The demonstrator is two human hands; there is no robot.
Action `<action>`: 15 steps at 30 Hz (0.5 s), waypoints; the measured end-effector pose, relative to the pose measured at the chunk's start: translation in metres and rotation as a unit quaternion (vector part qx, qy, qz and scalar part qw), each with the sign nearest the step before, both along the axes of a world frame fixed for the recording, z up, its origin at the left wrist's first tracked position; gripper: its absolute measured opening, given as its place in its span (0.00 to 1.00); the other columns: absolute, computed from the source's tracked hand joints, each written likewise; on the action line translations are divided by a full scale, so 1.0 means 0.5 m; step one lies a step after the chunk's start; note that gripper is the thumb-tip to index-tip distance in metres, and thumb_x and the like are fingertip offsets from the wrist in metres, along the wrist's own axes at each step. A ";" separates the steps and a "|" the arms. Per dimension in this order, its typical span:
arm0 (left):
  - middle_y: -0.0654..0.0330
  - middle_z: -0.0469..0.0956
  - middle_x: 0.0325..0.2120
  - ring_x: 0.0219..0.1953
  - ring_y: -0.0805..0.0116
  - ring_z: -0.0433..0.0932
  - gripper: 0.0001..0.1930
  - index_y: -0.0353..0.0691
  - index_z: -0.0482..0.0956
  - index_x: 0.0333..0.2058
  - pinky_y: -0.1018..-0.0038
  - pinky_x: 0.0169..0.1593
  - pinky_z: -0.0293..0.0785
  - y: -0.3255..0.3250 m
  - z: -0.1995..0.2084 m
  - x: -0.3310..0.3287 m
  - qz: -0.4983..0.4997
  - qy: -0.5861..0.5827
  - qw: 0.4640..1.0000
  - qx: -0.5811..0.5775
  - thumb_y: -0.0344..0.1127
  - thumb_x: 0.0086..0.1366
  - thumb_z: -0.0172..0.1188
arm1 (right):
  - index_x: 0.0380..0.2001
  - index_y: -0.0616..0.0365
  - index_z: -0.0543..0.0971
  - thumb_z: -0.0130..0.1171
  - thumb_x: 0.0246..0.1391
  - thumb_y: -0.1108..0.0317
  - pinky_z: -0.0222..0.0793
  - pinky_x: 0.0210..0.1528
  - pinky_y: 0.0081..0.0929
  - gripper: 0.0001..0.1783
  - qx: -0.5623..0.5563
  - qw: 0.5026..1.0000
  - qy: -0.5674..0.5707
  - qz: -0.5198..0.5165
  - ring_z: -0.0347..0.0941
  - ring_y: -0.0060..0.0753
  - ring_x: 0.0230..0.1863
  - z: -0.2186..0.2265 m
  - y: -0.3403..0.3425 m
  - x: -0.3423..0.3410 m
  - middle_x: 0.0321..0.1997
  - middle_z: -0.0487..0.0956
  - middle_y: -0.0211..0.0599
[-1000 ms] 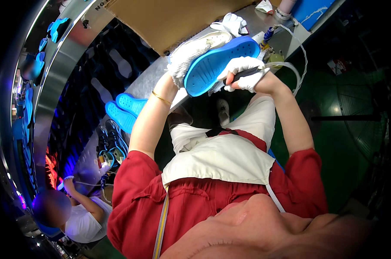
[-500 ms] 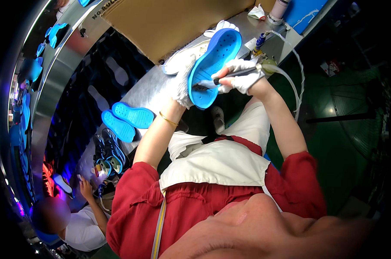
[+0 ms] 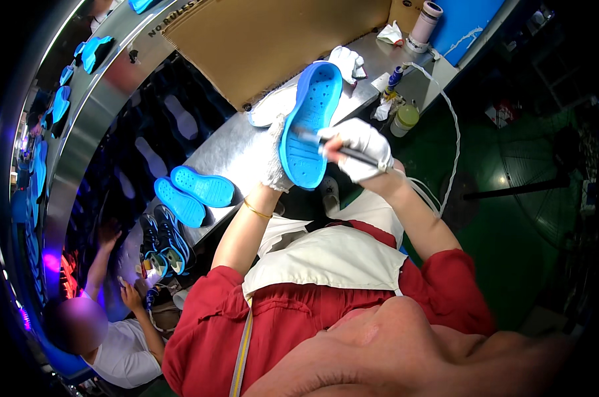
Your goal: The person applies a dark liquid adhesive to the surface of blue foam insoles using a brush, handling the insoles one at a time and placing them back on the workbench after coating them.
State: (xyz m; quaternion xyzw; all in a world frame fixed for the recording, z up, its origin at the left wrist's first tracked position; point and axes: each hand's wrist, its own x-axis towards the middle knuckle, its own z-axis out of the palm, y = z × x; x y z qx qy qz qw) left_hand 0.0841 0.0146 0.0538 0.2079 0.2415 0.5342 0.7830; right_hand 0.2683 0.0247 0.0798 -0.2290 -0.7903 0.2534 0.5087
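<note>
A blue shoe sole (image 3: 321,99) is held up at a slant in my gloved left hand (image 3: 276,159), which grips its left edge. My gloved right hand (image 3: 360,147), fingertips bare, pinches a brush (image 3: 350,153) with a dark handle and a thin white tube behind it. The blurred brush tip is over the middle of the sole's inner face, which has small holes and ridges. Behind the held sole lies a white sole (image 3: 273,107), partly hidden, and a bunched white glove (image 3: 348,63). Two more blue soles (image 3: 205,186) rest on the metal table to the left.
A large cardboard box (image 3: 273,40) stands at the table's back. A pink bottle (image 3: 426,25) and a yellowish jar (image 3: 405,120) are at the right edge. Dark sneakers (image 3: 170,241) sit front left. Left, a co-worker (image 3: 124,351) reaches toward a conveyor (image 3: 174,86) carrying soles.
The sole has come lower and slightly left in view. The brush has moved from the sole's near end up to its middle. The co-worker's other arm now reaches toward the conveyor.
</note>
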 end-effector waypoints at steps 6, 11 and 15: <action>0.41 0.72 0.49 0.45 0.41 0.76 0.37 0.31 0.60 0.59 0.51 0.52 0.73 -0.012 -0.013 -0.019 -0.061 -0.072 0.995 0.027 0.60 0.64 0.46 | 0.29 0.56 0.78 0.64 0.43 0.81 0.71 0.39 0.24 0.10 -0.034 0.998 0.053 -0.012 0.75 0.29 0.34 0.040 0.063 0.042 0.32 0.77 0.35; 0.42 0.73 0.48 0.43 0.44 0.77 0.37 0.31 0.60 0.59 0.52 0.50 0.75 -0.006 -0.011 -0.028 -0.010 -0.041 0.998 0.038 0.60 0.64 0.47 | 0.26 0.58 0.77 0.61 0.34 0.87 0.72 0.37 0.28 0.14 0.082 0.986 -0.137 0.052 0.76 0.39 0.33 0.068 0.051 0.052 0.31 0.79 0.42; 0.44 0.73 0.47 0.42 0.47 0.77 0.36 0.32 0.61 0.58 0.54 0.49 0.76 0.001 -0.001 -0.032 0.019 -0.030 0.997 0.066 0.60 0.65 0.46 | 0.25 0.59 0.77 0.59 0.35 0.87 0.73 0.36 0.27 0.13 -0.001 0.986 -0.115 0.120 0.76 0.39 0.33 0.068 0.044 0.054 0.33 0.79 0.42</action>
